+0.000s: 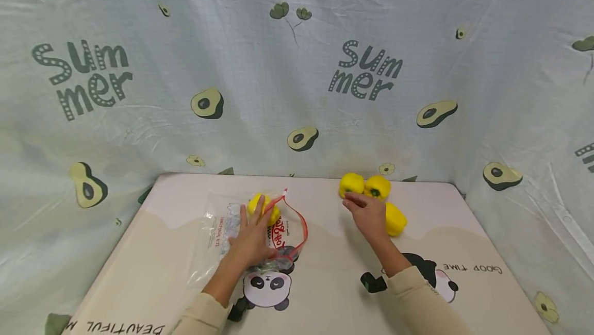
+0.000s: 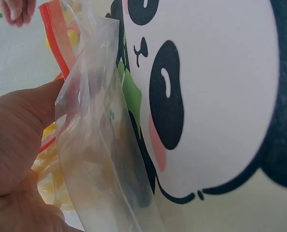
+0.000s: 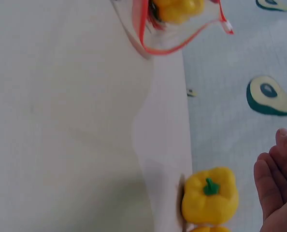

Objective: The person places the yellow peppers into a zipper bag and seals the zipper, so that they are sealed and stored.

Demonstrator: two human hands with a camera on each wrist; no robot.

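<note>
A clear plastic zip bag [image 1: 304, 228] with a red zip edge and printed lettering lies at the left of the table, its mouth gaping to the right. Yellow bell pepper [image 1: 257, 204] shows through its film. My left hand [image 1: 252, 239] rests on the bag with fingers straight and spread, thumb at the red edge. Three more yellow bell peppers stand at the right: one at back left [image 1: 351, 183], one beside it [image 1: 378, 186] and one nearer [image 1: 396, 220]. My right hand [image 1: 368, 216], holding nothing, hovers by them with fingers together and lightly bent.
The pale table cover [image 1: 325, 294] carries printed pandas and lettering. Behind the table's far edge hangs a light curtain [image 1: 255, 67] with avocado prints, which also continues along the right and left sides.
</note>
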